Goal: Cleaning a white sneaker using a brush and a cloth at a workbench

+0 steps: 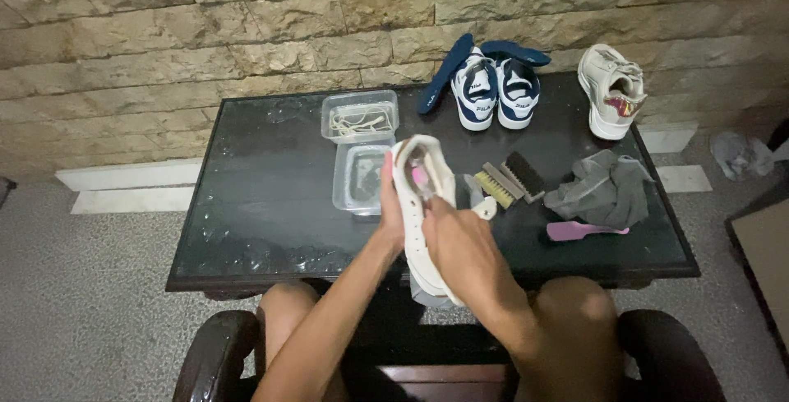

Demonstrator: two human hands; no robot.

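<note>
the left hand [391,205] grips a cream shoe [423,205] from its left side, fingers wrapped round the upper, holding it above the near edge of a dark table [246,205]. the right hand [460,242] presses against the shoe's right side, fingers closed on something pink [418,177] that shows inside the shoe's opening; what it is cannot be told. the shoe stands tilted, toe toward the person's lap.

just behind the shoe sit two clear tubs: the near tub [359,178] and a far tub [360,116] with pale laces in it. right of the shoe lie two brushes [509,182], then a grey cloth [600,191] with a pink brush [585,230] just in front of it. at the back stand a pair of navy shoes [496,87] with blue insoles [444,73] leaning against them, and a second cream shoe [610,91] well apart to the right.
</note>
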